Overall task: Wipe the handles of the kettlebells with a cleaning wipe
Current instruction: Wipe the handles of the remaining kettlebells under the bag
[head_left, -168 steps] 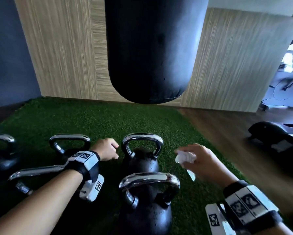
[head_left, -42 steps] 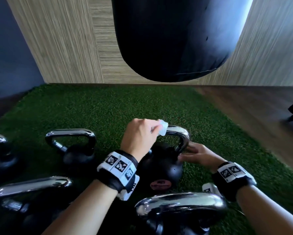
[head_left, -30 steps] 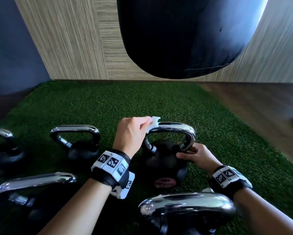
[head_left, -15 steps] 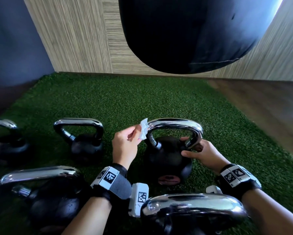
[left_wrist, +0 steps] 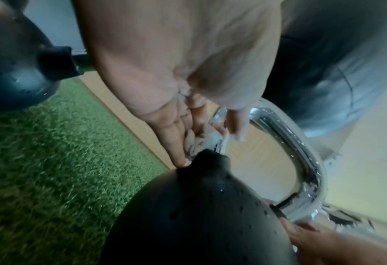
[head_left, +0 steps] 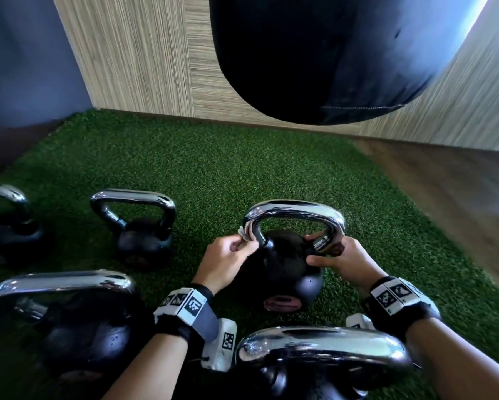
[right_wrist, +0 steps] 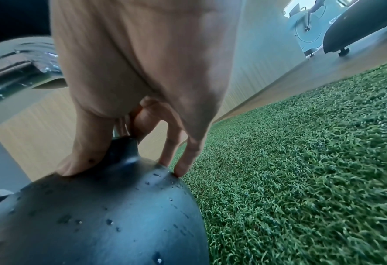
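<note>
A black kettlebell with a chrome handle stands on the green turf in the middle of the head view. My left hand pinches a white wipe against the lower left leg of that handle. In the left wrist view the crumpled wipe sits between the fingers and the handle, just above the ball. My right hand grips the right base of the handle. Its thumb and fingers press on the ball either side of the stem.
More chrome-handled kettlebells stand at the left, far left, near left and right under my wrists. A black punching bag hangs overhead. Bare turf lies beyond, wood floor to the right.
The wipe, once in my right hand, is in my left. Over the last second it slid from the handle's top left corner down the left leg. My right hand stayed at the right base.
</note>
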Motion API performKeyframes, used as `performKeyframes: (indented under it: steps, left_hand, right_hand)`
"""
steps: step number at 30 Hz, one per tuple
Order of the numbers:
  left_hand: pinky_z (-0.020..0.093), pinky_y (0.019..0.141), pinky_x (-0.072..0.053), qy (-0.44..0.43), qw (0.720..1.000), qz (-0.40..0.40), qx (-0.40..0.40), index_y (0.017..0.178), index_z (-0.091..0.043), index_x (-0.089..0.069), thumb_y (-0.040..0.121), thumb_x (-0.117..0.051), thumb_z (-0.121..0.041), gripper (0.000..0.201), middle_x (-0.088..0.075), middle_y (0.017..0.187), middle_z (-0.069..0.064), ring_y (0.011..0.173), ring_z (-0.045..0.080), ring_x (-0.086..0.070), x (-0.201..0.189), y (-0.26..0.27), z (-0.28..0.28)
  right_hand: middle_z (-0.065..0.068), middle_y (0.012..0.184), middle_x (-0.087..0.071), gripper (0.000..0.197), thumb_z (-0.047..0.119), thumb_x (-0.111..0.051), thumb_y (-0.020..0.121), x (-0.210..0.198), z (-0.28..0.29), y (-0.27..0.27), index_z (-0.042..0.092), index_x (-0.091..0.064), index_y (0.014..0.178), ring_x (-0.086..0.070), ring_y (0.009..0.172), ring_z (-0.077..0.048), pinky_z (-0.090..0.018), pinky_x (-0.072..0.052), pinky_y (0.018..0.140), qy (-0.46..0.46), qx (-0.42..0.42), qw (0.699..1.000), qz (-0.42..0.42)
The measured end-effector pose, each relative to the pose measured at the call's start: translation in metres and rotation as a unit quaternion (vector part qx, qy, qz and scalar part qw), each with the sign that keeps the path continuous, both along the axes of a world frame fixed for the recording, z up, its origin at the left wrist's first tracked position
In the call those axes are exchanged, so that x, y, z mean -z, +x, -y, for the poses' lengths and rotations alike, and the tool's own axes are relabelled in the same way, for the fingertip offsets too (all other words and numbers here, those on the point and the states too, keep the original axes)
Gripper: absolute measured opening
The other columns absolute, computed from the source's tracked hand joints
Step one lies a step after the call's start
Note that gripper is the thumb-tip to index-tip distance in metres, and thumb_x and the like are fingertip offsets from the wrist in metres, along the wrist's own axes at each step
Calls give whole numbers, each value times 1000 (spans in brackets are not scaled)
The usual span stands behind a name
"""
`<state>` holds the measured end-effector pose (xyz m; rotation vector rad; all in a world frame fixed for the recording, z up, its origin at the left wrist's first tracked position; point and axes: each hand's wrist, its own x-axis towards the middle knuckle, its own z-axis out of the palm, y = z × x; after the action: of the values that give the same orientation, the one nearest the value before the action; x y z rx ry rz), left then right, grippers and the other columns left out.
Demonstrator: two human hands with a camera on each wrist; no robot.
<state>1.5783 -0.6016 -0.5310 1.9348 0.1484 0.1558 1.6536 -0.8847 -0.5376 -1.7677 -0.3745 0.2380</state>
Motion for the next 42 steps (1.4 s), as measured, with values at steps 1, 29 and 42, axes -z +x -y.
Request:
performKeyframes:
  steps: [1, 29, 42]
  left_hand:
    - [30, 61, -44, 49, 999, 11, -1, 70, -5, -63, 83, -72, -59, 56, -62, 60, -2, 57, 15, -53, -3, -3, 0]
    - [23, 59, -45, 177, 983, -5, 50, 87, -15, -83, 92, -72, -37, 25, -80, 85, 7, 82, 22, -74, -44, 68, 34]
    - [26, 51, -39, 144, 988, 46, -17, 72, -4, -71, 88, -72, -28, 28, -72, 67, 10, 57, 21, -61, -55, 79, 44]
  right_hand:
    - [-11, 108, -78, 62, 14, -94, 61, -2, -1, -2, 9, -71, 117, -73, 107, -25, -38, -56, 99, -4, 3, 1000, -1]
    - [3, 125, -66, 72, 53, -84, 76, -28, -26, 13, 29, -52, 136, -65, 115, -19, -47, -58, 92, -286, -55, 951, 106]
    - [-15, 125, -67, 86, 65, -83, 71, 15, -44, 22, 22, -51, 138, -67, 116, -35, -56, -57, 95, -130, -81, 986, -58]
